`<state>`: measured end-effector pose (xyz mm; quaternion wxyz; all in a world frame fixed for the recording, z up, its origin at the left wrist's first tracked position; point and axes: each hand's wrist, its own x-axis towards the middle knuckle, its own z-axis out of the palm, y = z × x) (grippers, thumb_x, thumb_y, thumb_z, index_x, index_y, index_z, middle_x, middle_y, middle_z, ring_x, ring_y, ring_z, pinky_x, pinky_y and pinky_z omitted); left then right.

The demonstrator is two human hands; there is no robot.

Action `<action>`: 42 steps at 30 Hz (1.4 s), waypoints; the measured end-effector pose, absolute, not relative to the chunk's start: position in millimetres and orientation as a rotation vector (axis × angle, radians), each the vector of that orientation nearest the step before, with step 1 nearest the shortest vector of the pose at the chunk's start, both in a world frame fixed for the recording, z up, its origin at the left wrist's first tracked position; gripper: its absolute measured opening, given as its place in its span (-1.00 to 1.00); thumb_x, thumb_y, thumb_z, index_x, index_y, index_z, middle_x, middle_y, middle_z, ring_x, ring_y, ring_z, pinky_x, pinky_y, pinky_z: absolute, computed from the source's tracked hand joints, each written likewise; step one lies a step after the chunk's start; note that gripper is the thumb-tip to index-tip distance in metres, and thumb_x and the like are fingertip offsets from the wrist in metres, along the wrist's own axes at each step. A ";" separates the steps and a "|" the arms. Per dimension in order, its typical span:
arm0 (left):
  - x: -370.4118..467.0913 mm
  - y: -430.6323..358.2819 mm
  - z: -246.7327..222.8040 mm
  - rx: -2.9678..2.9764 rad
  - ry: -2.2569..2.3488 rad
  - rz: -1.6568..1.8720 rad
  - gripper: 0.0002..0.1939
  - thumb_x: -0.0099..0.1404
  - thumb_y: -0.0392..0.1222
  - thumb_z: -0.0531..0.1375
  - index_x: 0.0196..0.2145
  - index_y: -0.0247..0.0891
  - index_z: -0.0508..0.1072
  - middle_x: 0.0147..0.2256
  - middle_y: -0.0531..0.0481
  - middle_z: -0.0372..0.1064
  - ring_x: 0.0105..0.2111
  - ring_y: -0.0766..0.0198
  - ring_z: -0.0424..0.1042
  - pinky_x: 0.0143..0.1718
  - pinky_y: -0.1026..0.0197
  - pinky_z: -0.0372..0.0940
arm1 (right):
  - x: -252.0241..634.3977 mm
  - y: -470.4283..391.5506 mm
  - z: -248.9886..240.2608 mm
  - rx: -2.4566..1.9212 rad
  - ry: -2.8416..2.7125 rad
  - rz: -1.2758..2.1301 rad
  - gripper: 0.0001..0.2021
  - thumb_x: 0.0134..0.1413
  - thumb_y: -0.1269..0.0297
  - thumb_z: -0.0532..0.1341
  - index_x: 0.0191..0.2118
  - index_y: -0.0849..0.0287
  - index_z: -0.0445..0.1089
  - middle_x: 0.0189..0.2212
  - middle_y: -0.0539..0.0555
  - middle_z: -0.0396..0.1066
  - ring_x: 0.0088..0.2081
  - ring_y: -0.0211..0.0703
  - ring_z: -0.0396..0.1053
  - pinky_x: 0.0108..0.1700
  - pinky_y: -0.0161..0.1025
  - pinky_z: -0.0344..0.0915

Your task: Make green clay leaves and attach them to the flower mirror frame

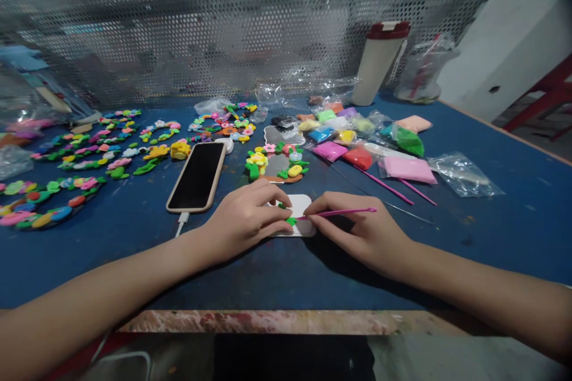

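Green piece under the pink tool on a nearly bare white board

Head view: The work looks to be at an early stage. The white board (306, 203) carries a small green piece (291, 221), partly hidden by fingers, and the rest of its visible surface is plain. Just beyond the board stands comparison enough: a flower-trimmed panel (277, 164), its border well filled and apparently finished. More decorated loops (60, 214) lie well to the board's left, past the phone (198, 175). Packets of coloured clay (357, 156) lie beyond the board to its right. Shaping the green piece seems unfinished, and most of the board's surface seems left to cover, if it is meant to match.

The left hand (250, 211) comes in from the board's left, palm down, fingers curled over that side; thumb and index finger stand slightly parted at the green piece, though whether they grip it I cannot tell. The right hand (370, 232), at the board's right edge, pinches the pink tool (342, 212) between thumb and index finger, nearly level, its tip at the green piece.
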<state>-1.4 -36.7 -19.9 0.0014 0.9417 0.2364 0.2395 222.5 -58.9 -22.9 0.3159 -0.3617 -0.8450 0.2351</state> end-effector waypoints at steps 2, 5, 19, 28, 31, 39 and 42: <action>-1.8 -36.5 -19.2 2.961 0.738 0.751 -0.84 0.32 -0.19 0.16 -0.26 -0.31 0.50 -0.26 -0.12 0.44 -0.28 0.22 0.36 -0.24 0.17 0.30 | 221.5 -59.8 -23.2 -0.925 -2.241 0.611 -0.89 0.16 0.42 0.11 -0.29 0.20 0.38 -0.39 0.06 0.46 -0.38 -0.24 0.39 -0.32 -0.32 0.27; -2.3 -36.2 -18.2 2.969 0.737 0.742 -0.84 0.32 -0.19 0.16 -0.24 -0.29 0.50 -0.25 -0.12 0.44 -0.26 0.22 0.37 -0.21 0.16 0.31 | 220.0 -59.8 -23.3 -0.901 -2.260 0.597 -0.89 0.16 0.40 0.11 -0.30 0.19 0.38 -0.40 0.07 0.46 -0.39 -0.24 0.38 -0.33 -0.33 0.27; -1.7 -37.2 -18.0 2.976 0.735 0.712 -0.85 0.31 -0.21 0.16 -0.26 -0.29 0.51 -0.25 -0.11 0.44 -0.26 0.22 0.36 -0.19 0.19 0.30 | 218.1 -57.3 -24.4 -0.883 -2.277 0.560 -0.89 0.16 0.40 0.11 -0.30 0.20 0.38 -0.41 0.08 0.45 -0.40 -0.25 0.38 -0.34 -0.34 0.27; -0.6 -37.2 -18.3 2.962 0.733 0.704 -0.86 0.31 -0.22 0.17 -0.30 -0.31 0.51 -0.28 -0.11 0.43 -0.30 0.23 0.34 -0.27 0.21 0.28 | 219.7 -57.7 -24.3 -0.895 -2.292 0.575 -0.88 0.16 0.37 0.10 -0.33 0.22 0.37 -0.43 0.09 0.42 -0.43 -0.24 0.33 -0.37 -0.32 0.24; -1.1 -36.9 -19.2 2.956 0.730 0.706 -0.86 0.31 -0.22 0.16 -0.28 -0.30 0.51 -0.28 -0.10 0.43 -0.29 0.23 0.33 -0.26 0.20 0.27 | 220.6 -58.1 -23.5 -0.914 -2.280 0.584 -0.89 0.14 0.39 0.11 -0.34 0.23 0.37 -0.44 0.08 0.42 -0.43 -0.24 0.32 -0.37 -0.32 0.23; -4.5 -32.7 -21.3 2.932 0.708 0.709 -0.85 0.32 -0.19 0.16 -0.22 -0.27 0.49 -0.25 -0.10 0.42 -0.21 0.21 0.34 -0.18 0.17 0.28 | 220.1 -60.1 -22.2 -0.889 -2.243 0.587 -0.88 0.15 0.43 0.10 -0.31 0.27 0.39 -0.42 0.08 0.43 -0.40 -0.25 0.35 -0.34 -0.33 0.24; -4.1 -32.4 -20.5 2.921 0.699 0.703 -0.85 0.32 -0.21 0.16 -0.21 -0.28 0.49 -0.25 -0.10 0.42 -0.20 0.21 0.34 -0.19 0.18 0.29 | 218.9 -60.3 -23.3 -0.840 -2.256 0.594 -0.87 0.16 0.42 0.10 -0.30 0.29 0.40 -0.40 0.09 0.44 -0.38 -0.26 0.36 -0.32 -0.35 0.24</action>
